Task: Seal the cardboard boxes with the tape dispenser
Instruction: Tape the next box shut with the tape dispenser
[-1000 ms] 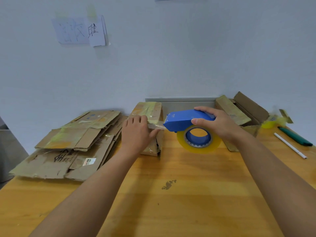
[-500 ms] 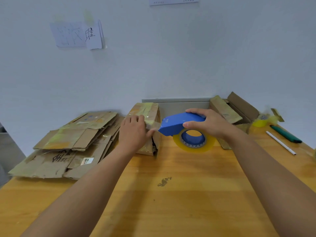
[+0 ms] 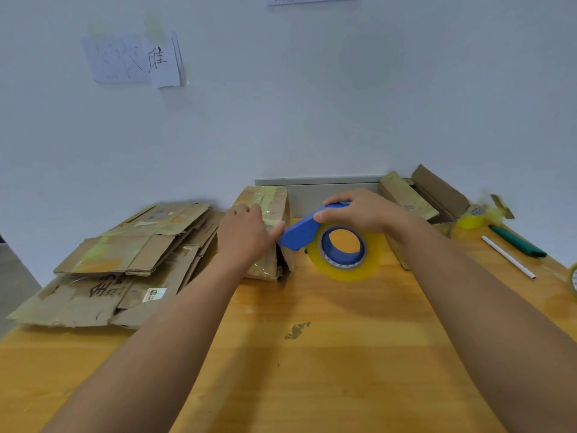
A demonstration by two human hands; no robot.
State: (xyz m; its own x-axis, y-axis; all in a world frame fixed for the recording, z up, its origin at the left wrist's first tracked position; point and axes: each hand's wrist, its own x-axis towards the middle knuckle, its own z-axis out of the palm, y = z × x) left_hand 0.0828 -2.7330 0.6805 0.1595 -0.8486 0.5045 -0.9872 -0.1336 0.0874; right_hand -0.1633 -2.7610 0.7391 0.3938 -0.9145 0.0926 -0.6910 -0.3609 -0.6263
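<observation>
Left hand [image 3: 246,237] pressed flat on cardboard box [image 3: 268,214], thumb at its right face; right hand [image 3: 363,210] gripping tape dispenser [image 3: 307,231] just beside. Box near table [image 3: 312,354] back edge, long axis running front-to-back (dispenser nose touching, apparently).

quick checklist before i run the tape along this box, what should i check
1. Box steadied: ok. The left hand rests on the small cardboard box, thumb at its near edge.
2. Dispenser grip: ok. The right hand grips the blue tape dispenser from above.
3. Nose at the box: ok. Its front tip sits beside the left thumb at the box edge.
4. Tape supply: ok. The yellowish tape roll looks thick.
5. Tape end stuck to the box: cannot tell, the hand hides it.
6. Path to pull back: ok. The wooden table in front of the box is bare.
</observation>
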